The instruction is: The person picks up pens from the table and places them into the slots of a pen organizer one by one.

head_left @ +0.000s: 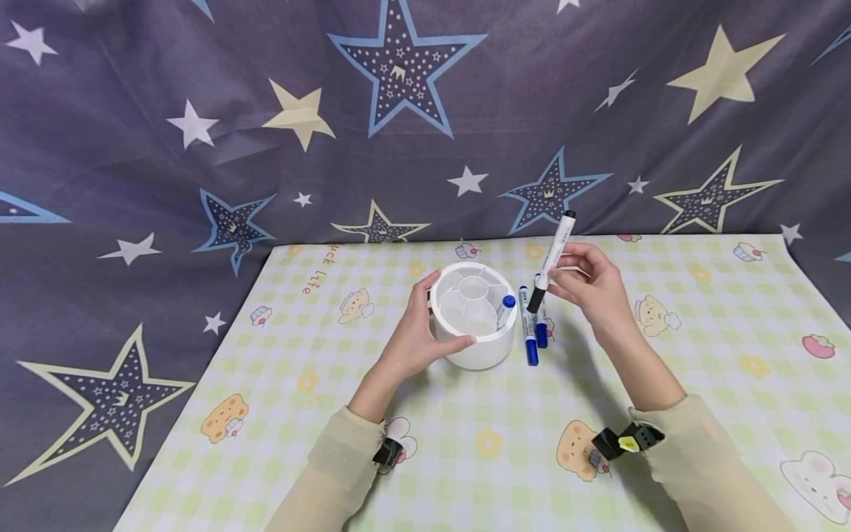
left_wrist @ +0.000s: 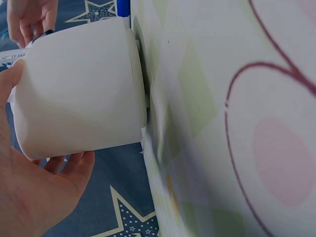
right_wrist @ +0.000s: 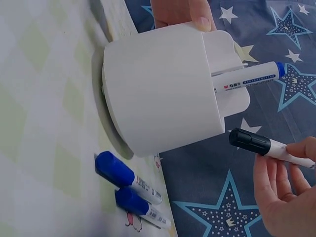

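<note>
A round white pen holder [head_left: 475, 355] with several compartments stands on the table, and my left hand [head_left: 422, 332] grips its left side, thumb along the front. One blue-ended whiteboard marker [right_wrist: 249, 78] stands tilted in a compartment, its blue end above the rim. Between thumb and fingers, my right hand [head_left: 595, 288] pinches a black-capped whiteboard marker [head_left: 555, 247] to the right of the holder. Its black cap [right_wrist: 250, 142] points down toward the holder's side, apart from the rim. Two blue-capped markers [head_left: 530, 336] lie side by side on the table, just right of the holder.
The table is covered by a green-and-white checked cloth [head_left: 266, 399] with printed cartoon animals. Behind it hangs a dark curtain [head_left: 253, 59] with stars. A small black device [head_left: 628, 440] is strapped to the right wrist.
</note>
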{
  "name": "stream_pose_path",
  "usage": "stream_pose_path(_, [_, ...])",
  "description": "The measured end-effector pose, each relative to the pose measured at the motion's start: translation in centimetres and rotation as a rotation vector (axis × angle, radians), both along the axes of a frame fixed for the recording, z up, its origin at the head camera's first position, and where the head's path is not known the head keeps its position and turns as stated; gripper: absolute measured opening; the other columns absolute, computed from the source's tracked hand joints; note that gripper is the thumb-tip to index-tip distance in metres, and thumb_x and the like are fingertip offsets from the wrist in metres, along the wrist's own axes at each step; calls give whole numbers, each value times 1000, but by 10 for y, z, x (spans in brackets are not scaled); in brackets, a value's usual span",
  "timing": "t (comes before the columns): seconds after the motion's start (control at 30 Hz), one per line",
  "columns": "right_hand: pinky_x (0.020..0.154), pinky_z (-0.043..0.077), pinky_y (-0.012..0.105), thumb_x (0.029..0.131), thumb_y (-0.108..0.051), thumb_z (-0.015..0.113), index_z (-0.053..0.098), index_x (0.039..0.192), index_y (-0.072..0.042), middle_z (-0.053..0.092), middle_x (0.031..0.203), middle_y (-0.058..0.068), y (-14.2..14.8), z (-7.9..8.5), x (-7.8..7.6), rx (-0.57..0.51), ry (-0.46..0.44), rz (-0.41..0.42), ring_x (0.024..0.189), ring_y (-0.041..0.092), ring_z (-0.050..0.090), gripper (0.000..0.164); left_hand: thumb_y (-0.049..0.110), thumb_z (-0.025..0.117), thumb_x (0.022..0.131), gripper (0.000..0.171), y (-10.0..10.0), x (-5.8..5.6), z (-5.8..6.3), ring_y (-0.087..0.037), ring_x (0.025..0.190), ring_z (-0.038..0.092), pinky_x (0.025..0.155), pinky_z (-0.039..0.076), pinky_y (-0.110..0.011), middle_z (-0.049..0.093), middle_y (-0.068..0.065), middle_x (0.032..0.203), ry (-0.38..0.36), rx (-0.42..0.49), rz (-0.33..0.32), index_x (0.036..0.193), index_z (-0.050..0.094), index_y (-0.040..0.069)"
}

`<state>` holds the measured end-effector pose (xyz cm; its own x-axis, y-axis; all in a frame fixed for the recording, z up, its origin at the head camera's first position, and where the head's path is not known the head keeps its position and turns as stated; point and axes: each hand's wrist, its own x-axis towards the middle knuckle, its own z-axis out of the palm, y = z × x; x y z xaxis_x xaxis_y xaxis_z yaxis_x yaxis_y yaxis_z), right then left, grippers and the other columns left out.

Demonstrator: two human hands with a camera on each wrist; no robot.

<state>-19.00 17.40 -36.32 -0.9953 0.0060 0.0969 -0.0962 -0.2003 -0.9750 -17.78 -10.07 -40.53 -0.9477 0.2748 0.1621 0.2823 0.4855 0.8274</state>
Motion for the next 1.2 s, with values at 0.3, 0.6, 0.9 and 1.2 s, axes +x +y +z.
stream_pose_path(0.3, [77,59,22,91,11,59,58,109,-15,64,93,-5,-9,1,-2,-51,61,-25,81,3,66,32,26,89,73,112,0,1,1,-25,137,45,112,42,-44,30,-7,158,-4,-1,0,157,17,18])
stream_pose_path(0.6, [77,60,22,90,14,58,59,107,-16,65,95,-5,-17,-1,-3,-106,104,-55,81,3,67,35,27,89,73,111,0,0,1,-25,136,45,111,43,-46,30,-7,158,-4,-4,0,157,17,19])
stream_pose_path(0.9, [79,59,21,90,15,57,59,109,-15,65,95,-5,-25,-3,-5,-130,117,-58,81,4,66,36,29,89,74,111,0,0,1,-26,136,46,110,43,-46,28,-7,160,0,-8,-6,157,17,20])
stream_pose_path(1.2, [80,59,22,91,12,59,58,108,-19,63,96,-5,-28,-2,-5,-110,115,-105,82,4,64,35,28,89,73,111,0,0,1,-27,135,46,111,43,-47,28,-7,159,1,-9,-2,157,17,19])
